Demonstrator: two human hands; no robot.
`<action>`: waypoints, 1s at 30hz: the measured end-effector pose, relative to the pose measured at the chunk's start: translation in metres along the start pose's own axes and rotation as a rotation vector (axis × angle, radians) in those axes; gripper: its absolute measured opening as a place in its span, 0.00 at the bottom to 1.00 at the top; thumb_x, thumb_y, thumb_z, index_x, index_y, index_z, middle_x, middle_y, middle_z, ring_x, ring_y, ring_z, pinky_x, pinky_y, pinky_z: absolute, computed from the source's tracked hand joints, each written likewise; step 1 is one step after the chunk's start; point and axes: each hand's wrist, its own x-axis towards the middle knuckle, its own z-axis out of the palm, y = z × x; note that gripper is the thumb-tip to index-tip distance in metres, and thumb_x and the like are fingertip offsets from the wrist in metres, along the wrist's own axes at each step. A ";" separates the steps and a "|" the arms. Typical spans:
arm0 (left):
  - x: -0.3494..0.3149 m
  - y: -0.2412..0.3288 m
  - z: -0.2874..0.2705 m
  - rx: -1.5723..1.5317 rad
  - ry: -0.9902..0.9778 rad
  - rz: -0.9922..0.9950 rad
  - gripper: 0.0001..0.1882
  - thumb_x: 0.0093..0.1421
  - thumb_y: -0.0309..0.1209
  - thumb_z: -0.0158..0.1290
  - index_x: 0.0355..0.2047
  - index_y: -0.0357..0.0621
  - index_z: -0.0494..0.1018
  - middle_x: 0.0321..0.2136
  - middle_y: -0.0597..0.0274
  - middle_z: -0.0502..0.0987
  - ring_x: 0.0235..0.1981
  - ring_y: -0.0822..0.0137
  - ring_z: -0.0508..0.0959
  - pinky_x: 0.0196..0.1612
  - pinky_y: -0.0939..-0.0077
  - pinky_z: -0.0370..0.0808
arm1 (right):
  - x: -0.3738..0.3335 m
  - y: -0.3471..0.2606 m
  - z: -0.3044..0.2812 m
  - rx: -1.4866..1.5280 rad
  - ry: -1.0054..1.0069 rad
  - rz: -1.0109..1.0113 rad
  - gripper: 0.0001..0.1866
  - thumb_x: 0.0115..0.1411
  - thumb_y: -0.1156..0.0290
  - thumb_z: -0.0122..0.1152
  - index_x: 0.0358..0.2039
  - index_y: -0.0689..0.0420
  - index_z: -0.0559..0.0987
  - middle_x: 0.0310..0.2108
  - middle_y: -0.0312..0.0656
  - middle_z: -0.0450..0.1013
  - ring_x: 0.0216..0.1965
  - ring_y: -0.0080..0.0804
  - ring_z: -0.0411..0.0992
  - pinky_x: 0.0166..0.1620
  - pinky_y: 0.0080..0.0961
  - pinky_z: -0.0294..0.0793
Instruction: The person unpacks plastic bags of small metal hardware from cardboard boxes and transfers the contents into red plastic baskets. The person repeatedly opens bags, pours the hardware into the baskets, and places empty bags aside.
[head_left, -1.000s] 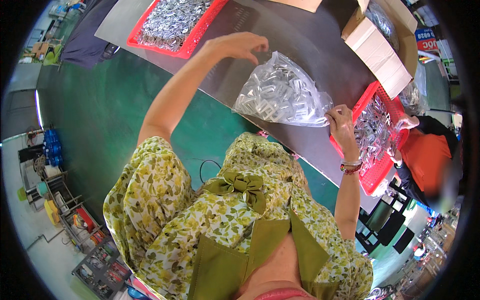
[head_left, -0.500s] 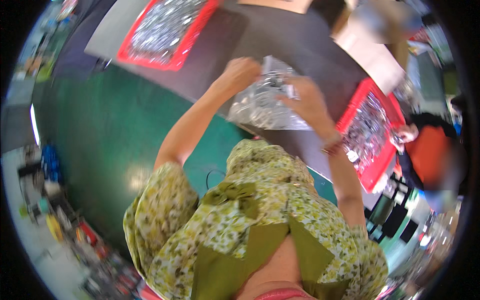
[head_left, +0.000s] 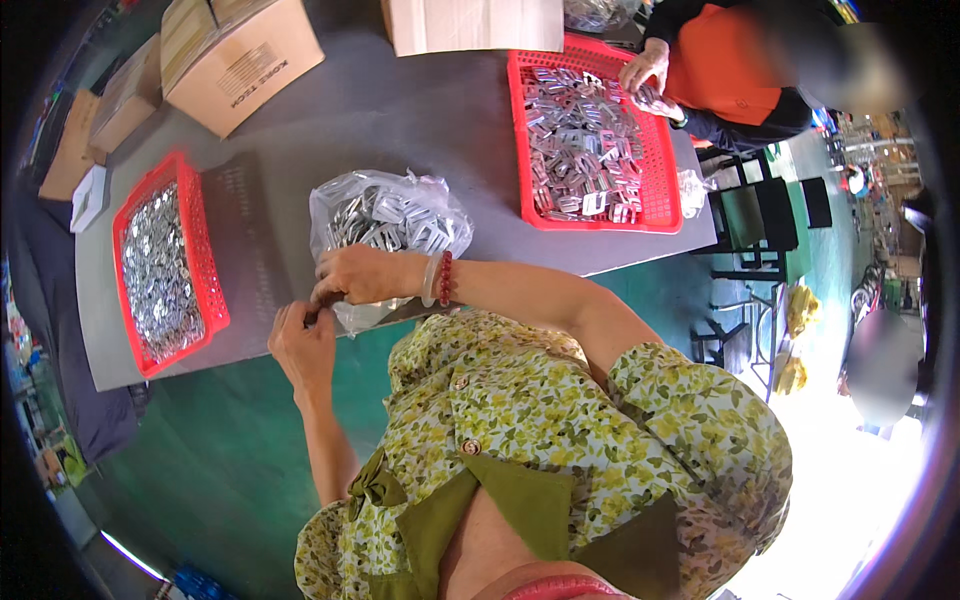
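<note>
A clear plastic bag [head_left: 455, 225] filled with silvery metal buckles [head_left: 400, 222] rests at the near edge of the grey table. My right hand [head_left: 365, 274] reaches across the bag's near side, fingers closed on the plastic at its left corner. Just below and to the left, my left hand [head_left: 303, 345] is closed, its curled fingertips meeting those of the right. What the left fingers pinch is hidden between the two hands.
A red basket [head_left: 207, 255] of small shiny metal pieces stands left. Another red basket [head_left: 655, 195] of metal buckles lies right, with a co-worker's hand [head_left: 647, 66] over it. Cardboard boxes [head_left: 245, 65] stand on the table's far side. The table [head_left: 440, 110] is grey.
The view has turned, bringing the right basket and boxes into fuller sight. My hands, earlier apart at both sides of the bag, now come together at its near left corner.
</note>
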 end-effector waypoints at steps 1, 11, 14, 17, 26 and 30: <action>-0.001 0.003 -0.003 0.002 -0.025 -0.005 0.04 0.48 0.22 0.57 0.26 0.37 0.74 0.22 0.54 0.77 0.25 0.54 0.77 0.30 0.65 0.72 | -0.002 -0.001 -0.002 0.026 -0.018 0.005 0.10 0.48 0.75 0.60 0.33 0.53 0.82 0.27 0.40 0.72 0.37 0.38 0.71 0.39 0.32 0.73; 0.037 -0.015 -0.032 0.068 -0.260 0.276 0.24 0.48 0.19 0.56 0.48 0.45 0.72 0.42 0.62 0.78 0.53 0.56 0.70 0.54 0.61 0.67 | -0.039 -0.038 -0.027 -0.347 -0.008 -0.047 0.04 0.45 0.68 0.60 0.20 0.51 0.82 0.44 0.42 0.68 0.54 0.39 0.61 0.53 0.40 0.62; 0.042 -0.034 0.006 0.012 -0.632 0.481 0.21 0.47 0.23 0.59 0.44 0.46 0.76 0.48 0.66 0.75 0.59 0.55 0.61 0.60 0.60 0.58 | -0.033 -0.050 -0.032 -0.416 -0.021 -0.097 0.05 0.46 0.67 0.60 0.21 0.50 0.83 0.44 0.40 0.68 0.53 0.39 0.61 0.56 0.39 0.59; 0.062 -0.018 0.008 -0.030 -0.781 0.587 0.18 0.44 0.27 0.62 0.39 0.49 0.79 0.42 0.67 0.77 0.56 0.57 0.63 0.60 0.60 0.57 | -0.036 -0.054 -0.036 -0.418 0.038 -0.092 0.06 0.46 0.67 0.60 0.22 0.49 0.84 0.41 0.40 0.68 0.52 0.39 0.62 0.56 0.38 0.60; 0.091 -0.047 0.018 -0.067 -0.776 0.661 0.08 0.43 0.29 0.62 0.27 0.50 0.81 0.29 0.70 0.78 0.37 0.62 0.70 0.48 0.64 0.67 | -0.037 -0.061 -0.055 -0.444 -0.106 -0.110 0.07 0.43 0.65 0.58 0.17 0.53 0.80 0.44 0.39 0.68 0.52 0.38 0.62 0.57 0.38 0.59; 0.100 -0.070 0.023 -0.078 -0.667 0.589 0.04 0.45 0.30 0.62 0.24 0.48 0.81 0.25 0.68 0.77 0.38 0.61 0.70 0.46 0.65 0.68 | -0.061 -0.065 -0.067 -0.500 -0.155 -0.039 0.05 0.44 0.66 0.59 0.16 0.49 0.80 0.47 0.36 0.67 0.54 0.35 0.59 0.56 0.38 0.58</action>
